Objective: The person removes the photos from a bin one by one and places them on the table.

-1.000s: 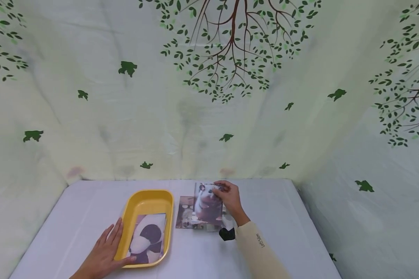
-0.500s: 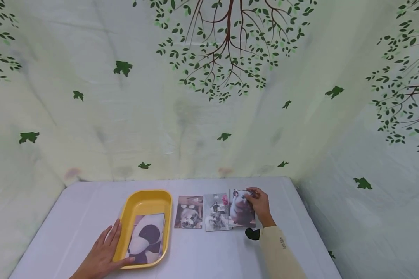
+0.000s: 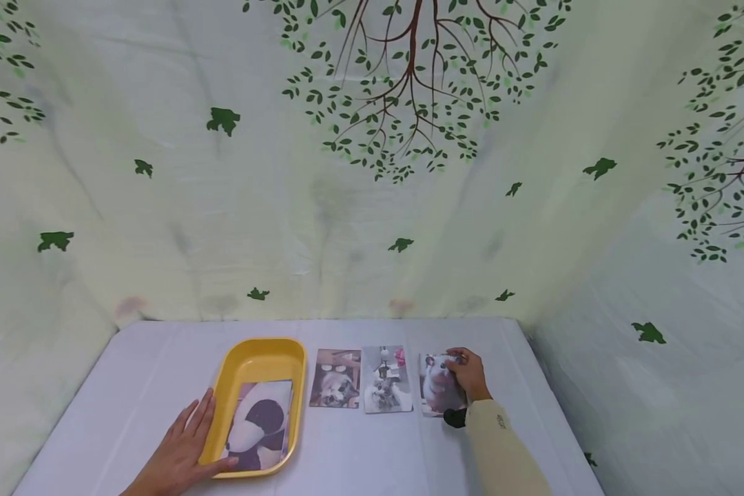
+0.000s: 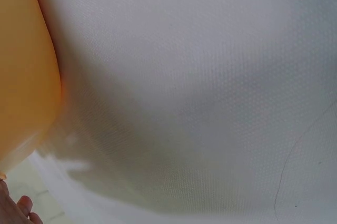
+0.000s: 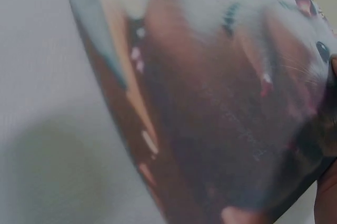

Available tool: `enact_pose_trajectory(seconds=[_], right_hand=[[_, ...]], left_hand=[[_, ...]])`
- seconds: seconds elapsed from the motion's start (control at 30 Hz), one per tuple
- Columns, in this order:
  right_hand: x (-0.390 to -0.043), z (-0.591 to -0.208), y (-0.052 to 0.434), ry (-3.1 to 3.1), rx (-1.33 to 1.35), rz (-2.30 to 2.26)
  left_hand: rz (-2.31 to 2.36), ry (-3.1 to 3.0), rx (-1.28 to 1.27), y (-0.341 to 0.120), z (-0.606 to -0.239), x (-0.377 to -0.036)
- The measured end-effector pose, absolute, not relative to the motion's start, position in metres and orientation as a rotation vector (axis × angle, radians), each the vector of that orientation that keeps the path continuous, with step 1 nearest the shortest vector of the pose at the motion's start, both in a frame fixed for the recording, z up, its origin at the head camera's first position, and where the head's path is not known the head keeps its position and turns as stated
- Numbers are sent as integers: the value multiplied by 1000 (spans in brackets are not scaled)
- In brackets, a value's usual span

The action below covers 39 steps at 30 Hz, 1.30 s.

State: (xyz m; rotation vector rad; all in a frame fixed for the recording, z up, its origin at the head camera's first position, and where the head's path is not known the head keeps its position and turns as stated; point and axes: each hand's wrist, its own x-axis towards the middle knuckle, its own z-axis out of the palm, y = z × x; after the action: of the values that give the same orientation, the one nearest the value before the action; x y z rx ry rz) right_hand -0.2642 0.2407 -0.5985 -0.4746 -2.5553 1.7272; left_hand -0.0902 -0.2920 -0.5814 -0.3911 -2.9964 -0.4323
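Hamster photo [image 3: 437, 393] pinched in right hand [image 3: 469, 375] (left hand [image 3: 182, 451] flat beside yellow tray [image 3: 257, 355])

You are carrying the hamster photo [image 3: 439, 386] rightward in your right hand [image 3: 468, 375], off the stack where it was lying over the other prints and out past the white-dog photo [image 3: 387, 381]. That move is uncovering the cat photo [image 3: 336, 379] and the white-dog photo, and the hamster photo is now coming down just right of them, apart from both.
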Motion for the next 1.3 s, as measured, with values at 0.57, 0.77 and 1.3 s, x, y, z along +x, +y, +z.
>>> enact_pose_trajectory(seconds=[0.57,0.77,1.3], right_hand=[[-280,-595,235,-2674,-391,1637],[-278,-597,231,-2657,-374,1571],[-242,-586,137,-2430,87,1470]], left_hand=[[-575,-3095,-297,-290,-578,-90],[-529,-3094,-307,-290,-576,-90],[-505,-3050,-341,-292,-578,-86]])
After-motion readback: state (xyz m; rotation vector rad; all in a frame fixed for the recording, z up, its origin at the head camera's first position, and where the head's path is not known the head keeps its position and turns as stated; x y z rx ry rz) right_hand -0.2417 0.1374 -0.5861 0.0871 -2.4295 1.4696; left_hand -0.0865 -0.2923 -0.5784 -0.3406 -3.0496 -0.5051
